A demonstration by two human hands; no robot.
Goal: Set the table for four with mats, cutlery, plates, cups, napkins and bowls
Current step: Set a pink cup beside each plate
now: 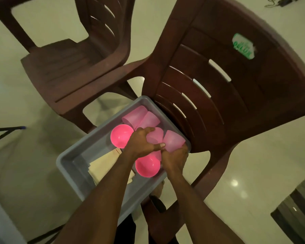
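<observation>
A grey plastic tub rests on the seat of a brown chair. Inside it lie several pale pink cups on their sides and two bright pink bowls, one at the back left and one at the front. My left hand curls over one pink cup in the middle of the tub. My right hand grips the rim end of another pink cup at the tub's right wall. Cream napkins lie on the tub's floor, partly hidden by my left forearm.
The brown plastic chair with a slatted back and a green sticker holds the tub. A second brown chair stands to the left. Pale glossy floor surrounds them. A dark striped object sits at the lower right, and a black stand leg at the left.
</observation>
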